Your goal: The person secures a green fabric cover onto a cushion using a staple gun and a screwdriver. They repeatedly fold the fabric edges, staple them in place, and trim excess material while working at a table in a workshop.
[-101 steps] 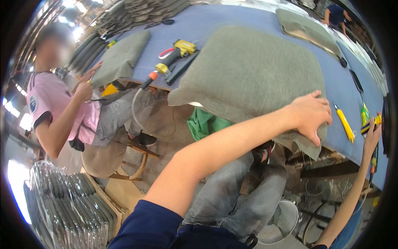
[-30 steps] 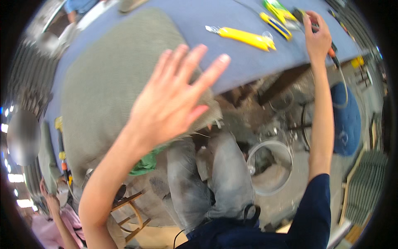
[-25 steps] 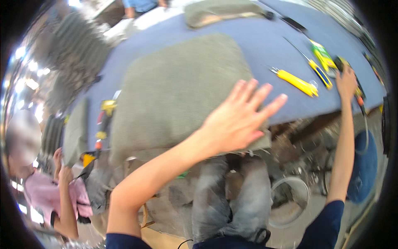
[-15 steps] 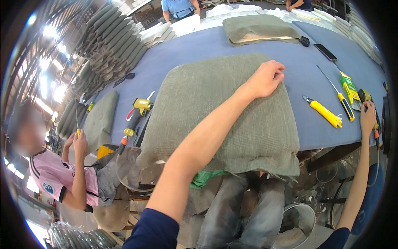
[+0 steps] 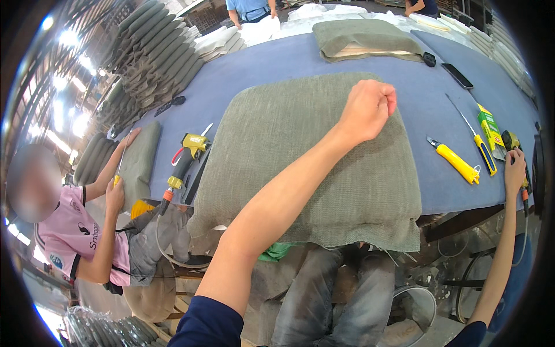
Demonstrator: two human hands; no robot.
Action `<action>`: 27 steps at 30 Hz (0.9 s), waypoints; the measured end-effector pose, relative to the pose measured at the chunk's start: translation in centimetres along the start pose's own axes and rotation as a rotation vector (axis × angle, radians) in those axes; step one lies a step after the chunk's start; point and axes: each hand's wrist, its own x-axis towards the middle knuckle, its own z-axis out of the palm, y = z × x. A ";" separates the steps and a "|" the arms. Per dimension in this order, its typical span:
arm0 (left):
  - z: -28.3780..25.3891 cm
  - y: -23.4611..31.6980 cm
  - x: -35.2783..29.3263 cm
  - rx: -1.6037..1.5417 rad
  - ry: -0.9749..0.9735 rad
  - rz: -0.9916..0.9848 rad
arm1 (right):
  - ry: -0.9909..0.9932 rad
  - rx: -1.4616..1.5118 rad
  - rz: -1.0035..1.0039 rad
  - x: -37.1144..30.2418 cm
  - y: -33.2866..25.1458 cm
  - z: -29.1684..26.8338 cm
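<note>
Head view, outstretched left hand curled closed over squarish grey-green woven-fabric cushion, by its far right corner, right hand gripping yellow-and-black tool, cushion's near edge fraying.

A dark phone lies well apart from stacked cushions.

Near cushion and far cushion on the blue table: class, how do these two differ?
The near cushion overhangs the table's front edge; the far cushion lies well back.
The far cushion shows a long pale strip along its front; the near cushion shows none.
The left hand overlaps the near cushion; none overlaps the far cushion.
Both are grey-green.
</note>
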 end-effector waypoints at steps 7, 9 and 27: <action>-0.3 0.7 -0.1 0.056 0.039 -0.067 | -0.019 0.028 0.017 -0.2 -1.5 -0.9; -0.3 0.6 0.0 0.042 0.011 -0.095 | -0.008 0.036 0.023 -0.2 -1.3 -0.9; 0.8 -0.1 0.3 0.376 -0.095 -0.045 | 0.020 0.018 0.025 -0.5 -3.9 -4.0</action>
